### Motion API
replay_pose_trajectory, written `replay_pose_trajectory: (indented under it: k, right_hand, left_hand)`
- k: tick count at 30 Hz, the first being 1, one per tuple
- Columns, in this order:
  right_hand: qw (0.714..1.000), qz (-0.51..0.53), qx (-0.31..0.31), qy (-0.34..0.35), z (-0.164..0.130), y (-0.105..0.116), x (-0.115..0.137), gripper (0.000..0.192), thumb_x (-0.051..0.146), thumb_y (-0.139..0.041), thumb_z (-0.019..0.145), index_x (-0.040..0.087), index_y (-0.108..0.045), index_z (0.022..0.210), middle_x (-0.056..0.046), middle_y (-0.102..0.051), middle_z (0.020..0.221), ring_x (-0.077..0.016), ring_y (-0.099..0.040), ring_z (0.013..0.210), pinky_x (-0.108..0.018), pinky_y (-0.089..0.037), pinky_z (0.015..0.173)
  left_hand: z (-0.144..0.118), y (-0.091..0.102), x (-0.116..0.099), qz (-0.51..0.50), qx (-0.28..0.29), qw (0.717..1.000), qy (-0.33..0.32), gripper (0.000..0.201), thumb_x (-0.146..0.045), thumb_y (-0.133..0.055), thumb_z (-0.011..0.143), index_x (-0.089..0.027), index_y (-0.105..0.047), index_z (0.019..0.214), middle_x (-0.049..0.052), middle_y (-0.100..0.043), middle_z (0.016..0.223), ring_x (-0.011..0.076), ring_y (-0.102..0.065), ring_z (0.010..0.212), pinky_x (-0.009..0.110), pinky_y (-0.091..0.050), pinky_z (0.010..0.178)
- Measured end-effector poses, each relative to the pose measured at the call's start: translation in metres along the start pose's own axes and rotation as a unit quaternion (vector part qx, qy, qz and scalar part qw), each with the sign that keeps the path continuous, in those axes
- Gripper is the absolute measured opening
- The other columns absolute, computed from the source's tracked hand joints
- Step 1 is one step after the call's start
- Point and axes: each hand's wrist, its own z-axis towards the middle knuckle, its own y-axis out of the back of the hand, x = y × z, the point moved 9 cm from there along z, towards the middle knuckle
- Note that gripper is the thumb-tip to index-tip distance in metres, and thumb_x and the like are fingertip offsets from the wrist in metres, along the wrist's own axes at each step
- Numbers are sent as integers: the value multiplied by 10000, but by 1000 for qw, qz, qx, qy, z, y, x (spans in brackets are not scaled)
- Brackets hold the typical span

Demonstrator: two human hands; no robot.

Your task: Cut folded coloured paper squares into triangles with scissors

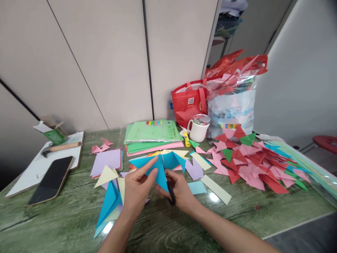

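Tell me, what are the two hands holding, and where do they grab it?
The left hand pinches the folded blue paper near its middle fold. The right hand holds black-handled scissors by the handle, blade up against the paper.

A green marble-patterned table is carrying a phone, a white board, stacked coloured paper sheets, a lilac paper stack, a white mug, a glue stick, a heap of folded red and pink triangles and blue folded pieces.
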Motion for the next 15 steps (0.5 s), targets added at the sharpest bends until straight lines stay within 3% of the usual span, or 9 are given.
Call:
replay_pose_trajectory:
  k: [11, 15]
  right_hand:
    - [999, 20, -10, -42, -1, 0, -9, 407, 420, -767, 569, 200, -428, 620, 79, -473, 449, -81, -431, 367, -192, -351, 364]
    - [999, 20, -15, -48, -1, 1, -8, 386, 409, -767, 570, 192, -453, 628, 75, -492, 438, -82, -440, 364, -192, -365, 363]
  left_hand:
    - [0, -3, 1, -27, 10, 999, 14, 333, -254, -673, 710, -230, -689, 1042, -10, -709, 690, 104, -574, 454, 225, -518, 471]
    - [-1, -8, 2, -37, 26, 998, 39, 416, -262, -659, 716, -186, -642, 1125, -20, -663, 506, 144, -582, 372, 256, -514, 386]
